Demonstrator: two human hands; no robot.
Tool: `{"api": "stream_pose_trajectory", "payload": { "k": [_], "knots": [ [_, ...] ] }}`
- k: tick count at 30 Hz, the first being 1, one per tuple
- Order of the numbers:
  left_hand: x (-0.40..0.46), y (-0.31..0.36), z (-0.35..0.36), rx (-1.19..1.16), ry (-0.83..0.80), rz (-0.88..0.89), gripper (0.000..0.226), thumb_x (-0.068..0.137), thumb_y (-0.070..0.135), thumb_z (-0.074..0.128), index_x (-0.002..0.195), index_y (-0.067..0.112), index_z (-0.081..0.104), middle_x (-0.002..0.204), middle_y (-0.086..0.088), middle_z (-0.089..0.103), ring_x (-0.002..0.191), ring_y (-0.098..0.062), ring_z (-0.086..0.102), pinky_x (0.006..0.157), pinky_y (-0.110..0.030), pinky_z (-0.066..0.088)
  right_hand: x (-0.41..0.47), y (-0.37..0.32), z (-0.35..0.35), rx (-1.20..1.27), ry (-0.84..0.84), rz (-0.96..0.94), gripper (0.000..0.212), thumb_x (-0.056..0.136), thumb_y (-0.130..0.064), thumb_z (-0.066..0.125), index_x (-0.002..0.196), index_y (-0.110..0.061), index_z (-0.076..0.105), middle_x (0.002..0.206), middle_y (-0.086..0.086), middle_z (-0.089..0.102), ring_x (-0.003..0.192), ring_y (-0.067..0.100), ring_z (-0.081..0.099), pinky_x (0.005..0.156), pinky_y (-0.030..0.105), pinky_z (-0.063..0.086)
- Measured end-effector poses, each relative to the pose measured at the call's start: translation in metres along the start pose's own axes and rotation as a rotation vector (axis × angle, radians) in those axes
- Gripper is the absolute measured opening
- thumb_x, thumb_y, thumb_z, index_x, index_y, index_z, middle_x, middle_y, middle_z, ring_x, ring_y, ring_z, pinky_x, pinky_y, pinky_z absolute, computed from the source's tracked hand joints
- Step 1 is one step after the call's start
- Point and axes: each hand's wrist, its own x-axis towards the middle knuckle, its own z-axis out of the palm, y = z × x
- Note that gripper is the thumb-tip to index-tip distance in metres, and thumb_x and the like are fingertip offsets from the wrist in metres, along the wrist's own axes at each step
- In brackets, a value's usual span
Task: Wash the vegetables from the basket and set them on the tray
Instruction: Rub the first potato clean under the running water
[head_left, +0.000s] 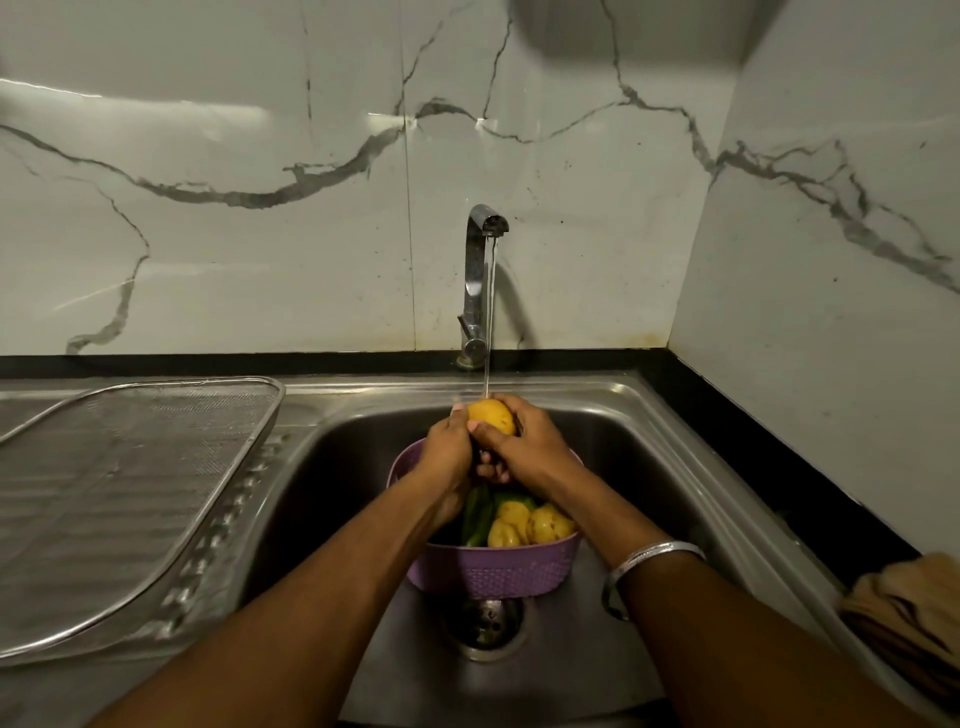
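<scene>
You hold a yellow potato under the tap's stream, your left hand and right hand both curled around it above the purple basket. In the basket, standing in the sink, lie more potatoes and green peppers. The mesh tray sits left.

The scene was dim and warm-toned, lit from above and behind the camera. A soft glare streak lay on the marble wall, and a large blurred shadow hung at the top. The tap cast a curved shadow to its right. Wide-angle distortion bent the table's edge, and the corners were soft.
</scene>
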Motion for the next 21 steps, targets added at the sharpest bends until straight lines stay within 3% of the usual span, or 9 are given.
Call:
{"api": "stream_pose_trajectory", "payload": {
  "k": [3,6,7,9,12,14,16,18,21],
  "knots": [
    [0.001,-0.003,0.001,-0.035,0.014,-0.087,0.048,0.110,0.039,0.031,0.128,-0.002,0.048,0.072,-0.013,0.050,0.044,-0.013,0.048,0.036,-0.020,0.041,0.001,0.004,-0.004,-0.003,-0.110,0.117,0.049,0.101,-0.027,0.062,0.146,-0.030,0.043,0.097,0.008,0.070,0.061,0.006,0.066,0.052,0.021,0.051],
    [0.005,-0.005,0.000,-0.044,0.050,-0.112,0.047,0.109,0.039,0.035,0.133,0.001,0.049,0.102,-0.020,0.062,0.061,-0.018,0.056,0.039,-0.022,0.049,0.001,0.007,-0.007,0.119,-0.144,0.250,0.043,0.095,-0.018,0.067,0.134,-0.030,0.055,0.078,0.002,0.070,0.061,0.009,0.064,0.062,0.028,0.051],
    [0.006,-0.005,-0.001,-0.053,0.058,-0.106,0.047,0.109,0.038,0.035,0.134,0.001,0.050,0.108,-0.020,0.063,0.064,-0.019,0.057,0.039,-0.023,0.050,0.001,0.007,-0.009,0.197,-0.165,0.284,0.037,0.094,-0.016,0.069,0.127,-0.029,0.061,0.081,0.002,0.071,0.063,0.009,0.063,0.066,0.031,0.051],
    [0.007,-0.001,-0.003,-0.092,0.053,-0.095,0.046,0.110,0.037,0.035,0.134,0.001,0.052,0.099,-0.018,0.060,0.063,-0.017,0.053,0.040,-0.022,0.050,-0.001,0.005,-0.011,0.332,-0.212,0.311,0.026,0.095,-0.023,0.068,0.121,-0.028,0.066,0.085,0.002,0.072,0.064,0.008,0.061,0.069,0.032,0.049],
    [0.008,0.003,-0.003,-0.110,0.000,-0.080,0.040,0.110,0.032,0.036,0.135,0.005,0.052,0.091,-0.017,0.057,0.060,-0.017,0.053,0.044,-0.023,0.053,0.002,0.004,-0.012,0.375,-0.108,0.286,0.022,0.101,-0.034,0.060,0.121,-0.029,0.068,0.082,0.002,0.074,0.065,0.009,0.061,0.064,0.028,0.050],
    [0.009,0.003,-0.002,-0.096,-0.031,-0.060,0.034,0.109,0.026,0.041,0.134,0.006,0.052,0.098,-0.019,0.063,0.065,-0.021,0.062,0.052,-0.026,0.058,0.004,0.006,-0.010,0.241,0.024,0.191,0.025,0.100,-0.030,0.063,0.124,-0.028,0.069,0.089,0.001,0.075,0.068,0.012,0.065,0.058,0.024,0.052],
    [0.011,-0.001,0.001,-0.096,-0.063,-0.059,0.036,0.107,0.033,0.046,0.127,0.006,0.059,0.107,-0.019,0.071,0.086,-0.026,0.070,0.068,-0.033,0.062,0.004,0.010,-0.010,0.073,0.111,0.075,0.034,0.093,-0.024,0.073,0.126,-0.028,0.067,0.103,0.001,0.074,0.084,0.017,0.071,0.061,0.025,0.055],
    [0.011,-0.004,0.003,-0.076,-0.101,-0.060,0.041,0.106,0.041,0.043,0.122,0.010,0.065,0.114,-0.017,0.073,0.105,-0.028,0.070,0.084,-0.041,0.060,0.002,0.010,-0.008,-0.023,0.109,-0.013,0.048,0.087,-0.008,0.075,0.128,-0.031,0.065,0.115,-0.001,0.068,0.100,0.017,0.066,0.069,0.028,0.059],
    [0.011,-0.006,0.002,-0.047,-0.128,-0.040,0.042,0.108,0.041,0.036,0.123,0.015,0.066,0.116,-0.014,0.072,0.111,-0.029,0.066,0.092,-0.046,0.056,-0.003,0.004,-0.004,0.003,0.068,-0.029,0.058,0.087,0.005,0.064,0.133,-0.029,0.062,0.123,0.000,0.064,0.110,0.018,0.061,0.080,0.032,0.060]
  ]
}}
